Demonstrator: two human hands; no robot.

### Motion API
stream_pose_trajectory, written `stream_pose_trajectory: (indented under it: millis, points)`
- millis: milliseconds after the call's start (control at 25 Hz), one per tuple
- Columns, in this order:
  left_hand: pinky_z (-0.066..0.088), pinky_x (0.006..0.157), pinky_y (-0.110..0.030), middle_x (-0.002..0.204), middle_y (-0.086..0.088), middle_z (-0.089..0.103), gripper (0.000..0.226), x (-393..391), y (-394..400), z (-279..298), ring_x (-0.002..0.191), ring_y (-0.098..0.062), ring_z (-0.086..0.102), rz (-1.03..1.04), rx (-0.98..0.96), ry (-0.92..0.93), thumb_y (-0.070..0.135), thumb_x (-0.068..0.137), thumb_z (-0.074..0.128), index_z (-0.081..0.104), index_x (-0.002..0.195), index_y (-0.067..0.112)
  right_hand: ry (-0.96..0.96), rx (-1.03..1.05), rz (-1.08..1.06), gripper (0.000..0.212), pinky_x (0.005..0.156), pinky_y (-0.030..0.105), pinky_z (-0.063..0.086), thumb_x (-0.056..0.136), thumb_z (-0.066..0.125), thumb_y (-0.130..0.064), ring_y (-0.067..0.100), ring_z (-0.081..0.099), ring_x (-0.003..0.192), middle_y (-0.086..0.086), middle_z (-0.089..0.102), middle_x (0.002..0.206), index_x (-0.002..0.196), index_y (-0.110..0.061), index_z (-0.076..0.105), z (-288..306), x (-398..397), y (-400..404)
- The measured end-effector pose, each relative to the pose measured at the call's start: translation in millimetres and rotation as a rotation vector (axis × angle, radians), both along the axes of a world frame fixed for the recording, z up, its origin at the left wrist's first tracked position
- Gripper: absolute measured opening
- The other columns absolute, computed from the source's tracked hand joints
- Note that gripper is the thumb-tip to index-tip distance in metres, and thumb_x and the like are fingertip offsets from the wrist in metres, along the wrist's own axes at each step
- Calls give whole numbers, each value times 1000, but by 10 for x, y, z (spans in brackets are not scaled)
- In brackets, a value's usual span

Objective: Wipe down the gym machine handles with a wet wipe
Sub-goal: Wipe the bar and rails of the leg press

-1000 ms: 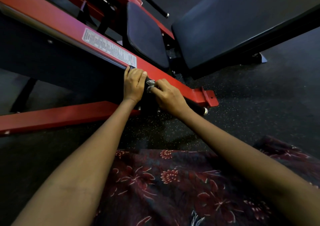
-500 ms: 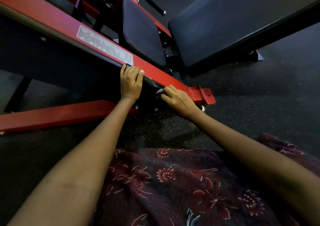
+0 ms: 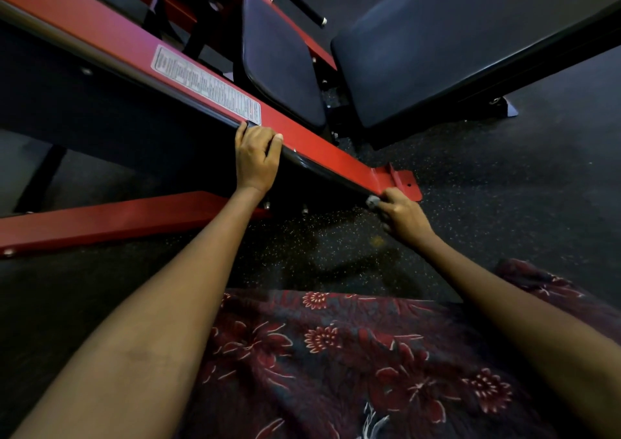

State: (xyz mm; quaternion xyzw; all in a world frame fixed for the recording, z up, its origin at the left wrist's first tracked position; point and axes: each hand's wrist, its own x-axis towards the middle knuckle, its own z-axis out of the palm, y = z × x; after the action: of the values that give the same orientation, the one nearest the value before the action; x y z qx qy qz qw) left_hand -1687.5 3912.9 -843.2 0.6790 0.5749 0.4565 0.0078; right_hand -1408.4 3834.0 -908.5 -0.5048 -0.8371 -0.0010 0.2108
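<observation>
the handle, a glossy black bar under the red beam, runs from the frame's centre down to the right. near its upper end it is gripped by the left hand, fingers curled over it. at its lower end, by the red end plate, a small grey wipe is pinched against it by the right hand. the wipe looks bunched small, so little of it probably meets the bar; the underside could be missed. being at the very tip, the wipe could slide off the end and be dropped on the floor.
</observation>
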Motion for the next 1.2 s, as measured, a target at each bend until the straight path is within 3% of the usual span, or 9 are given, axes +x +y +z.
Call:
stream_pose_trajectory:
  millis: [160,280,440,600,720,840,960,1120,1200]
  points:
    - [23,108,-37,73,-14,60,37,-15,4,21,77,-30,56,19,-4,29,27,89,40,59,71,0,296,136,135,28,57,30,50,76,50,-11,31,60,79,17,62,90,94,-1,69,601,-872,187]
    - [23,108,-38,73,-15,61,37,13,-20,44,79,-31,57,19,-19,20,27,87,39,59,70,0,516,61,50,26,72,33,49,74,58,0,31,60,86,12,69,96,96,-3,70,766,-1263,267]
    - [22,109,-36,72,-14,59,37,12,-26,37,76,-29,55,24,-25,-9,27,88,39,56,69,0,469,-13,-71,31,74,25,43,73,62,8,28,60,85,12,71,99,101,-2,70,403,-811,114]
    - [22,109,-36,72,-15,58,36,16,-36,28,76,-30,54,20,-2,-1,26,89,40,55,69,0,445,-260,-440,30,75,30,48,78,57,7,32,63,85,18,70,95,103,-3,70,32,-206,43]
    - [25,107,-40,78,-16,60,36,11,-44,35,81,-32,55,23,15,70,26,90,39,57,73,0,480,-225,-350,25,72,22,40,81,60,4,24,60,84,15,71,95,103,-2,70,223,-497,63]
    - [26,107,-44,95,-15,63,31,-43,-61,52,95,-33,56,59,77,242,25,91,43,62,85,2,549,-91,-186,28,83,26,45,78,63,7,24,61,90,13,69,105,105,0,69,357,-777,-15]
    - [24,106,-41,104,-14,62,24,-33,-112,107,103,-26,52,-42,187,367,22,90,48,63,88,2,523,-102,-242,33,85,20,42,76,63,9,24,60,93,11,69,109,106,-3,69,82,-483,-38]
    - [32,98,-38,85,-13,61,24,141,-52,169,84,-27,52,-270,243,560,23,88,48,60,79,4,522,-290,-572,30,82,23,41,84,55,1,29,59,92,18,67,102,110,-6,68,-165,-154,-38]
    - [39,83,-37,70,-9,61,28,225,-34,121,68,-28,54,-239,282,687,26,87,50,60,69,7,475,-332,-574,29,83,30,44,86,52,1,30,58,92,20,64,102,110,-4,68,-100,-187,-1]
